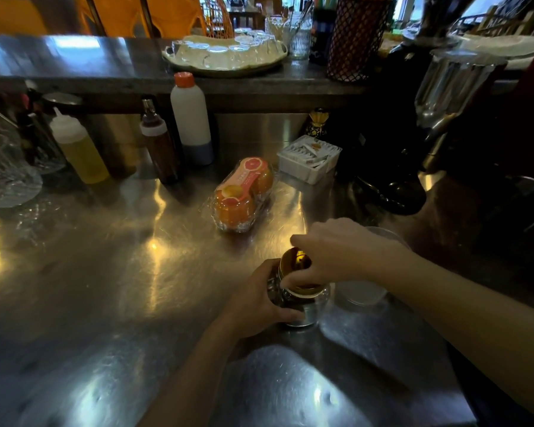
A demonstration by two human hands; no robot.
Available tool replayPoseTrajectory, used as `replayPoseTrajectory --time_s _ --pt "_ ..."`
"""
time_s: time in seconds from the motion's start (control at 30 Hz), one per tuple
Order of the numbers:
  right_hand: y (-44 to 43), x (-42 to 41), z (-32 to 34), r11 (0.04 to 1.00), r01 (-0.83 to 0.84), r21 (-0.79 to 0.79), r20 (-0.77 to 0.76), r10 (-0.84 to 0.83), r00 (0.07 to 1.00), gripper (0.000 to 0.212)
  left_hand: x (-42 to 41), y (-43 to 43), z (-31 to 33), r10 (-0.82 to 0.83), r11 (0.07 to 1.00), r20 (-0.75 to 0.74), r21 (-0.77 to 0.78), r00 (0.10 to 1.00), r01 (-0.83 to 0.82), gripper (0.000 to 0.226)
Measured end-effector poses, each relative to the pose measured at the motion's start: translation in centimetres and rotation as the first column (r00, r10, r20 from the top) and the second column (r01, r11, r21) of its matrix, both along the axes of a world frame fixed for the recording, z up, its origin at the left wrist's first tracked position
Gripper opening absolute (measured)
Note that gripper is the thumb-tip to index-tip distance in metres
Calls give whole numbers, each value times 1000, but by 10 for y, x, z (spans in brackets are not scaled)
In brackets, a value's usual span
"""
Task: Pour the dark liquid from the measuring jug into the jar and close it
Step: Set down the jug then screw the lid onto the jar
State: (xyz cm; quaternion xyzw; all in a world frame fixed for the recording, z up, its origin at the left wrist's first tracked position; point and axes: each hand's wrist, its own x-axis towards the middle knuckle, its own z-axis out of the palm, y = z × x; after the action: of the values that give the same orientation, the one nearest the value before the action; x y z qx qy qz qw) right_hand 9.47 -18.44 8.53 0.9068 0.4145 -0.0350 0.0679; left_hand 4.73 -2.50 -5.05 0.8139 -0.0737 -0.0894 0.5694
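A small glass jar (pixel 310 309) with dark liquid inside stands on the steel counter (pixel 121 288), right of centre. My left hand (pixel 259 300) wraps around its left side. My right hand (pixel 330 254) comes from above and grips the gold metal lid (pixel 293 263), which sits on the jar's mouth. Just right of the jar, a clear plastic measuring jug (pixel 361 291) stands partly hidden behind my right wrist; it looks pale with no dark liquid showing.
A clear plastic pack of orange jars (pixel 244 195) lies behind the jar. Squeeze bottles (pixel 77 149), a brown bottle (pixel 161 149) and a white bottle (pixel 191 118) line the back. A white sachet box (pixel 309 158) and dark machines (pixel 413 134) stand at the right.
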Motion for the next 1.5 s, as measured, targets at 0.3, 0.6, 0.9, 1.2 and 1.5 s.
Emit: replayPoseTrajectory --time_s 0.3,0.6,0.9,1.2,1.5 --pt "-11 -4 -20 972 -233 24 118 228 966 63 1 5 14 -80 996 -102 23 992 82 83" --pt "-23 3 -38 897 -421 137 150 402 903 61 -4 1 27 -115 992 -133 25 984 120 85" --pt "5 -16 -55 958 42 283 278 -124 953 63 -34 -45 16 356 866 332 233 873 -442 48" --pt "-9 -9 -48 913 -345 217 162 315 935 67 12 27 26 -295 955 -142 -15 945 296 88" --pt "0 -25 -51 917 -241 317 188 189 964 50 -8 16 27 -182 983 -77 18 980 184 80"
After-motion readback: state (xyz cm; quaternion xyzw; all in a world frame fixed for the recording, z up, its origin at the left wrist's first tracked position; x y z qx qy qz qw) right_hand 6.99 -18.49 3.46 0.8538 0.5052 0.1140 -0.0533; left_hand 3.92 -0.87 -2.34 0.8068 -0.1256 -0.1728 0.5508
